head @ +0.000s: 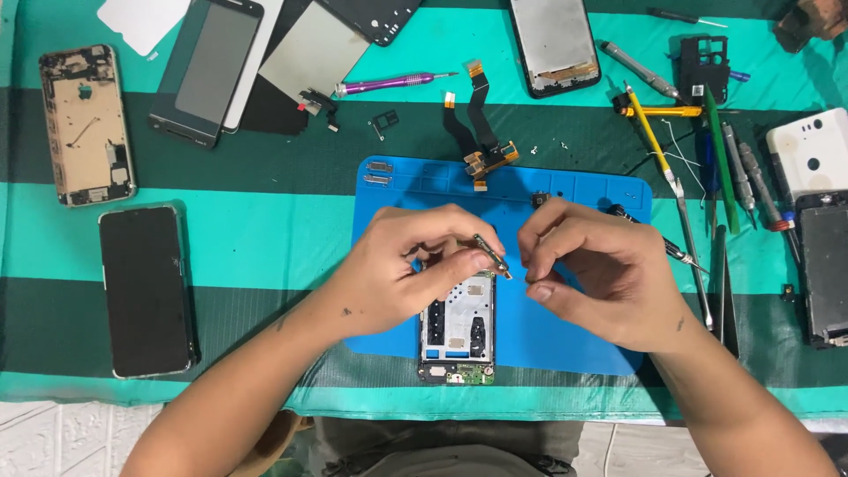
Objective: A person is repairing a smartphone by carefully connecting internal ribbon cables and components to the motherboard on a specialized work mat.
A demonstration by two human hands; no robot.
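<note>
Green-striped cloth under a blue mat [601,340]; one opened phone [457,325] lay nearest me. My left hand [402,265] pinched a thin metal strip [491,254] above it, my right hand [587,265] curled, fingertips pressed together beside it. Farther off: one flex cable [481,132], one purple screwdriver [389,85].

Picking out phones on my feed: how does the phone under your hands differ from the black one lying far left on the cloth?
The opened phone lies on the blue mat with its back off and its boards and metal shields bare; the black phone is closed, a plain dark slab on the striped cloth. Left hand partly covers the opened one; nothing touches the black one. Both lie flat, lengthwise.
</note>
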